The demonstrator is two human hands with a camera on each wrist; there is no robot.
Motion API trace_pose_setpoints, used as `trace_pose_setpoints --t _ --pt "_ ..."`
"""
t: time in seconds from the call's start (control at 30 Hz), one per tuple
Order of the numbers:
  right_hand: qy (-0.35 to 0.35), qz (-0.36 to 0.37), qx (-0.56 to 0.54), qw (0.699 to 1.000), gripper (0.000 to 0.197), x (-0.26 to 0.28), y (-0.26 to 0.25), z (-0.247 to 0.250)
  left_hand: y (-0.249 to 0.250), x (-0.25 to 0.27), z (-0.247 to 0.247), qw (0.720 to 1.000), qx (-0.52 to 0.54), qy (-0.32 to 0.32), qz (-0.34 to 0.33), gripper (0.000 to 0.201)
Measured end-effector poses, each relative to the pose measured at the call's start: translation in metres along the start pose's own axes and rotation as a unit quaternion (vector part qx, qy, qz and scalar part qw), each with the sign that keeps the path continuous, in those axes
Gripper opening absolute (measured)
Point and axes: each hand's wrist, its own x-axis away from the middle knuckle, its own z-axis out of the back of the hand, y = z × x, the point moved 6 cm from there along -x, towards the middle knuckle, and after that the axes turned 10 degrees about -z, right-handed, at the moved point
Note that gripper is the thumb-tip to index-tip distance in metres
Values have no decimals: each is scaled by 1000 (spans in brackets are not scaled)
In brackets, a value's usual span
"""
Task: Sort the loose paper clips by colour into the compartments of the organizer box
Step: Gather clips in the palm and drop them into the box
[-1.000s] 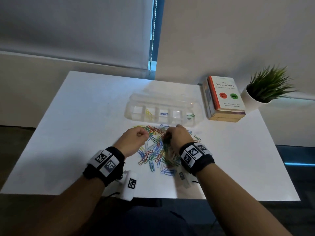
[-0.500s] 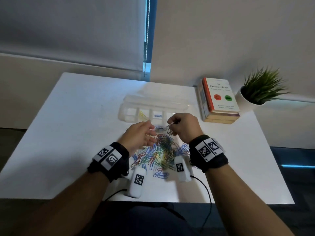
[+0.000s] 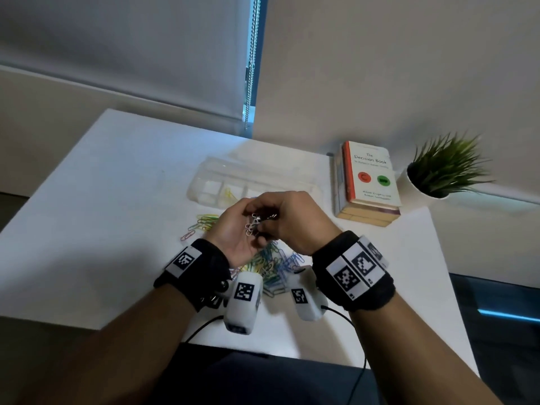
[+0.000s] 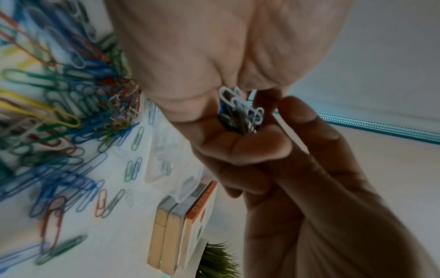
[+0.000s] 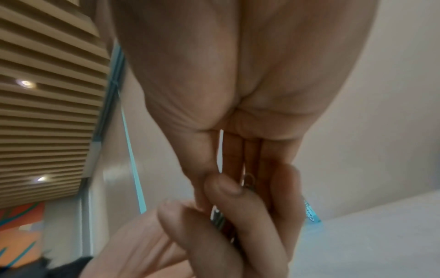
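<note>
Both hands hover above the table, meeting in front of the organizer box [image 3: 209, 184]. A small bunch of white paper clips [image 3: 253, 224] hangs between them. My left hand [image 3: 248, 220], palm turned right, holds the bunch's lower part, and my right hand [image 3: 270, 218] pinches its top. In the left wrist view the white clips [image 4: 240, 111] sit squeezed between both hands' fingers. The right wrist view shows my right hand [image 5: 234, 185] with thumb and fingers closed on a clip [image 5: 248, 179]. The mixed-colour pile [image 3: 273, 266] lies under the hands. Yellow clips [image 3: 229, 194] lie in one compartment; the hands hide others.
A stack of books [image 3: 369, 182] stands right of the box, with a potted plant [image 3: 447, 171] beyond it. A few loose clips [image 3: 201, 225] lie left of the pile. The table's front edge runs close under my wrists.
Both hands have lifted off the pile and come together higher up, carrying the white clips. One second ago they were down in the pile.
</note>
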Motion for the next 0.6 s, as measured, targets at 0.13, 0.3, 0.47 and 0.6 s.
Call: trace_pose_setpoints --t 0.13,0.3,0.47,0.6 --pt "71 -5 -77 994 34 -4 0 8 17 1 6 1000 2 -16 4 31" --pt "172 -28 -98 980 16 -9 -4 13 34 0 20 999 -13 -40 3 41" --pt "122 -61 -32 990 11 -24 -4 -8 51 -6 38 995 -85 -36 -47 40" --pt "112 -74 -4 991 17 -37 -10 -19 63 -9 44 985 -146 -31 -85 27"
